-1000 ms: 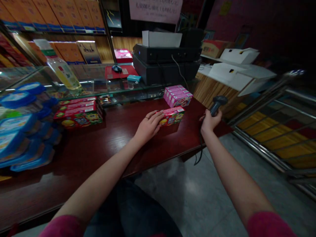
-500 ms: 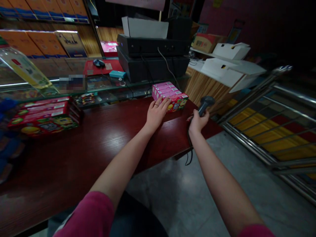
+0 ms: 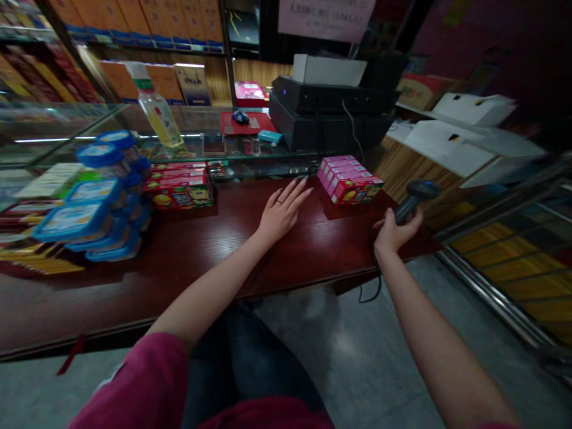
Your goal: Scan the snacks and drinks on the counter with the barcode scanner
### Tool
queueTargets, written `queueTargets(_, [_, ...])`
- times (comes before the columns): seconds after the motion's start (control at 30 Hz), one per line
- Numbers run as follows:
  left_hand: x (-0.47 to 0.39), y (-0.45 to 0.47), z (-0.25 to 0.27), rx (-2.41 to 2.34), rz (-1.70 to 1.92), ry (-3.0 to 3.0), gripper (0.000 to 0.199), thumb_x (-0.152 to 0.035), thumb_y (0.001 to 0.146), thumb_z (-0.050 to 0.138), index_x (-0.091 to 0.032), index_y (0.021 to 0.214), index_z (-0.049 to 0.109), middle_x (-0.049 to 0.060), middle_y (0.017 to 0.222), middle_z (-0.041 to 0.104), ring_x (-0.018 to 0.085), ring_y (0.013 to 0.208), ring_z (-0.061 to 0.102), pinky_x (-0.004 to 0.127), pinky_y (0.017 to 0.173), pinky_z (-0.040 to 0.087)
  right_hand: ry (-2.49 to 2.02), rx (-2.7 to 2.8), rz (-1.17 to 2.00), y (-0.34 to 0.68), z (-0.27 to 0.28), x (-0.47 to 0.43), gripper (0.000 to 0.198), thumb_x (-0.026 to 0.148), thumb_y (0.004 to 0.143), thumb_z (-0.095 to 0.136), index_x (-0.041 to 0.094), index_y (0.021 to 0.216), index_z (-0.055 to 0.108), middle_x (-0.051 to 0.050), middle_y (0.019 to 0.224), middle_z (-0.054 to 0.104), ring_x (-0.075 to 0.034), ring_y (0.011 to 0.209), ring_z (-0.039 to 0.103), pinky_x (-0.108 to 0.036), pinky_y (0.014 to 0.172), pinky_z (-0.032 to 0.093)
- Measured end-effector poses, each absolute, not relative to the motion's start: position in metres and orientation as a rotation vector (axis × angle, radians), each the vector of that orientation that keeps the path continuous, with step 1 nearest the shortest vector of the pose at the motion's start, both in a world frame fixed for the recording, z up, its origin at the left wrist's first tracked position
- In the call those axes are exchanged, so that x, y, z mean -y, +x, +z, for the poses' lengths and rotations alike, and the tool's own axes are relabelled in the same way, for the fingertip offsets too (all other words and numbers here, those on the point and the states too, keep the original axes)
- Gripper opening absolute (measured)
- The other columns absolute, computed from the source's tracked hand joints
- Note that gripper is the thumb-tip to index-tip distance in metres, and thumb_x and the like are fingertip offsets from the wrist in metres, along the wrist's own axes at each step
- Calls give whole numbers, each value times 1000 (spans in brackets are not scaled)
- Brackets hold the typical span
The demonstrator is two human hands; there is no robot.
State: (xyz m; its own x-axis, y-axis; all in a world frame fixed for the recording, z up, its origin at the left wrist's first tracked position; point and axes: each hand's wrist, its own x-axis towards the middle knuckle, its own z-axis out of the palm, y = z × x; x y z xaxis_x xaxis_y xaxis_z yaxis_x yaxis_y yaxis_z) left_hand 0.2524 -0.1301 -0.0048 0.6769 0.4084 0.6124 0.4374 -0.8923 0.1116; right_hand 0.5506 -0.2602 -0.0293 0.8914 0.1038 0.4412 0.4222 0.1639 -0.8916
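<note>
My left hand [image 3: 282, 210] is over the dark red wooden counter [image 3: 250, 262], fingers stretched out and holding nothing. Just beyond its fingertips, to the right, sits a row of small pink and red boxes [image 3: 351, 180], apart from the hand. My right hand [image 3: 395, 231] is wrapped round the handle of a dark barcode scanner [image 3: 415, 196], held up past the counter's right end with its head tilted upward. A black cable [image 3: 373, 293] loops below that hand. Another group of red boxes [image 3: 181, 187] stands farther left on the counter.
Blue-lidded plastic tubs [image 3: 102, 205] are stacked on the left, beside piled packets [image 3: 40, 256]. A bottle of yellowish liquid [image 3: 161, 116] stands on the glass case behind. Black machines [image 3: 330, 113] are at the back. A metal rail [image 3: 487, 292] borders the right side.
My left hand has come off the pink and red boxes and moved left. The view has swung left, bringing the blue-lidded tubs more fully into sight. My right hand still holds the scanner.
</note>
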Motion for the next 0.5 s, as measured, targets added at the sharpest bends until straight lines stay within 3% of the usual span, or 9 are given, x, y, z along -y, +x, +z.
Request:
queueTargets(0.13, [90, 140, -6, 1031, -1127, -2641, 71, -16, 99, 53, -28, 168, 41, 7, 177, 33, 26, 168, 26, 54, 136, 24, -1265, 611, -164, 486, -24, 246, 67, 44, 79, 78, 27, 137, 49, -10, 114, 66, -11, 45, 48, -33, 41, 43])
queueTargets(0.27, [60, 50, -11, 1314, -1298, -2391, 71, -24, 99, 57, -18, 167, 39, 16, 178, 30, 32, 170, 15, 62, 136, 20, -1155, 765, 26, 406, -12, 213, 64, 38, 77, 78, 27, 134, 53, -1, 91, 64, -12, 48, 49, -30, 44, 44])
queueTargets(0.37, [48, 18, -15, 1485, -1373, -2251, 74, -27, 99, 58, -12, 168, 34, 22, 179, 26, 34, 171, 11, 64, 136, 17, -1119, 905, 292, 355, -5, 182, 58, 37, 76, 80, 29, 130, 57, 0, 90, 65, -12, 52, 51, -28, 44, 45])
queueTargets(0.5, [44, 12, -17, 1606, -1365, -2206, 63, -30, 102, 56, -13, 162, 44, 23, 176, 33, 38, 169, 18, 70, 133, 22, -1072, 979, 590, 313, -5, 139, 56, 37, 73, 82, 30, 123, 58, 4, 84, 64, -12, 52, 51, -27, 44, 47])
